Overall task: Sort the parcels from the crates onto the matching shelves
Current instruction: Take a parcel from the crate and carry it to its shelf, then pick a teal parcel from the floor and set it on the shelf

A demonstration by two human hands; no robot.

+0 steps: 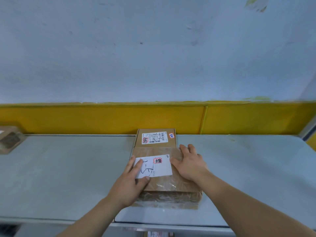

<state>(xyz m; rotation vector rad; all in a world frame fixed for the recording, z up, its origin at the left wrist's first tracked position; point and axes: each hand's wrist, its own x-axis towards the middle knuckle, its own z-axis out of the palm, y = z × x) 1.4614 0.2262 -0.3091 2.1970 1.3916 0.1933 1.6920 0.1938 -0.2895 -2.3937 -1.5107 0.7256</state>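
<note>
Front parcel (pixel 164 187): is lying flat on the grey shelf (pixel 68 168), close to the front edge, with its white label (pixel 159 165) facing up. Its far end is meeting the rear parcel, or very nearly; which of the two cannot be told.
Left grip (pixel 131 178): is resting flat on the near-left corner of the front parcel. The fingers are lying straight across the label with the thumb beside them, pinching nothing.
Right grip (pixel 189 161): is lying palm-down on the right side of the parcel's top. The fingers are spread and straight, reaching toward the far right corner, and nothing is clasped.
Rear parcel (pixel 156 138): is sitting label-up against the yellow strip (pixel 102 118) at the back of the shelf, with neither grip touching it.
Left parcel (pixel 9 139): is showing at the shelf's left edge, well apart from the others and partly cut off.
Done so far: three parcels are sitting on this shelf. The front one appears to be down and bearing its own weight.
Step in hand: probably seating or sliding the front parcel back into line, judging by the flat palms.
Left to do: letting go and going back for more. No crates are showing, so the number remaining cannot be told.
Match: whether the labels are suiting this shelf cannot be read here.
</note>
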